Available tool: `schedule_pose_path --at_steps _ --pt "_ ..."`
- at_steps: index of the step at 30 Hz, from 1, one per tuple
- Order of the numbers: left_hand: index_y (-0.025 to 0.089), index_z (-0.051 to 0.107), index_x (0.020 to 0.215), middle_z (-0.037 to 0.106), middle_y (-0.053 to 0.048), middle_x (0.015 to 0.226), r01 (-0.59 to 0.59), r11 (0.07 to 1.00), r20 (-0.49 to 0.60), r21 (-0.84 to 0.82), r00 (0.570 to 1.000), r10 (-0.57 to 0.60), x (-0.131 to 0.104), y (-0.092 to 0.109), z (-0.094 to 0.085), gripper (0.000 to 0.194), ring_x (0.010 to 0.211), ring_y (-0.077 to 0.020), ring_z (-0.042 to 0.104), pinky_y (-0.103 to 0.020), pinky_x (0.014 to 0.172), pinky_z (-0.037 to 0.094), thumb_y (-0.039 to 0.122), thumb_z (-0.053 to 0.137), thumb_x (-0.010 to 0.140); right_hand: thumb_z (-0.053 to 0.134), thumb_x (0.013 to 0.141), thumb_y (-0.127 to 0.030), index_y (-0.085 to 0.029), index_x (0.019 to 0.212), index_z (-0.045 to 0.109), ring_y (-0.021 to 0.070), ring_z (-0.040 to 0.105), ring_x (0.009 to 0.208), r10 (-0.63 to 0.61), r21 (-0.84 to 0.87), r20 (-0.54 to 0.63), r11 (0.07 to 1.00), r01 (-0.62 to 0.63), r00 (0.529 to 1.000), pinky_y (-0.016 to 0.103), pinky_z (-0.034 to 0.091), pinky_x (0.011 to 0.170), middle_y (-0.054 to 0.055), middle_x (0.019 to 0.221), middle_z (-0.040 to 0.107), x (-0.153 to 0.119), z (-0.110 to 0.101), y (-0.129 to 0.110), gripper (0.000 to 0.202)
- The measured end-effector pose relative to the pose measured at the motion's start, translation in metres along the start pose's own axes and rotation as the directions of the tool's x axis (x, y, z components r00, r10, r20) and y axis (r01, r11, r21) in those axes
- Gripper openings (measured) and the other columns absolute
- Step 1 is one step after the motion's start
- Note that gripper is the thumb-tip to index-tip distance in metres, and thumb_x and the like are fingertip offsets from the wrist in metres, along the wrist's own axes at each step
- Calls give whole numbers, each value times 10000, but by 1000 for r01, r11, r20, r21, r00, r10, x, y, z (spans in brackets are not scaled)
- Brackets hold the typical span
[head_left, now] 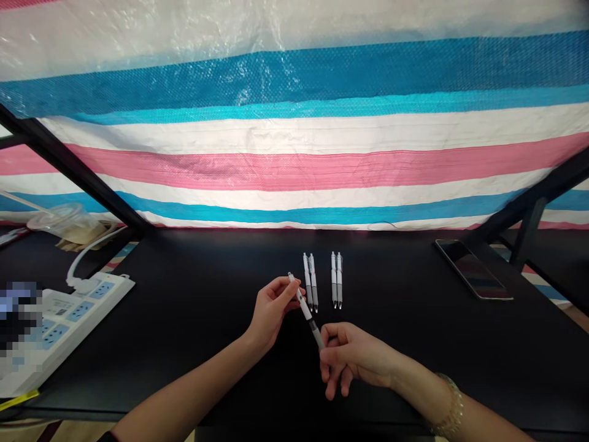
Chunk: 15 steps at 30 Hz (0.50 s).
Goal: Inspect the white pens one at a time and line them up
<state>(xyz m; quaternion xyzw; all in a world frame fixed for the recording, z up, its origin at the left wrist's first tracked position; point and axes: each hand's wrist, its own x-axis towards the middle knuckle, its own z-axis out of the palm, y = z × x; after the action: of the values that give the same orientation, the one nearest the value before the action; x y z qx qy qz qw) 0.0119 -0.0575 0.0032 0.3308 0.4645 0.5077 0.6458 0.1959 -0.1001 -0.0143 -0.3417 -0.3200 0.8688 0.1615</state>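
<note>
A white and grey pen (305, 309) is held at a slant between both hands above the black table (184, 344). My left hand (275, 307) pinches its white upper end between thumb and fingers. Around the grey lower end, the thumb and index finger of my right hand (352, 357) are closed, and they hide the tip. A dark band shows between the pen's white and grey parts. Behind the hands, two similar pens (313, 279) lie side by side, partly beside my left fingers. Another pair of pens (337, 279) lies just right of them, tips toward me.
At the left stands a white power strip (69, 319) with a plugged-in cable. A phone (473, 270) lies at the back right. Black frame bars (78, 166) rise on both sides, and a striped sheet (299, 172) hangs behind the table. A clear plastic cup (59, 218) is at the far left.
</note>
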Motion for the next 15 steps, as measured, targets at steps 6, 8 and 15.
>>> schedule_pose_path --at_steps 6,8,15 --pt "148 688 808 669 -27 730 -89 995 -66 -34 994 86 8 6 -8 223 664 -103 614 -178 600 505 344 759 730 754 652 -302 -185 782 387 188 685 527 21 -27 20 999 -21 1000 159 464 377 20 612 676 0 0 2 407" --pt "149 689 812 669 -25 740 -116 992 -88 -52 990 111 12 9 -11 213 666 -102 617 -184 614 508 338 754 737 749 649 -293 -183 778 387 182 681 518 26 -32 22 999 -26 999 160 466 378 17 603 674 0 0 2 400" --pt "148 695 799 666 -19 730 -155 983 -130 -96 981 142 19 16 -17 209 663 -95 603 -186 626 506 334 758 728 764 631 -305 -177 775 403 181 678 513 34 -41 29 999 -33 999 166 471 383 17 602 674 -1 0 2 409"
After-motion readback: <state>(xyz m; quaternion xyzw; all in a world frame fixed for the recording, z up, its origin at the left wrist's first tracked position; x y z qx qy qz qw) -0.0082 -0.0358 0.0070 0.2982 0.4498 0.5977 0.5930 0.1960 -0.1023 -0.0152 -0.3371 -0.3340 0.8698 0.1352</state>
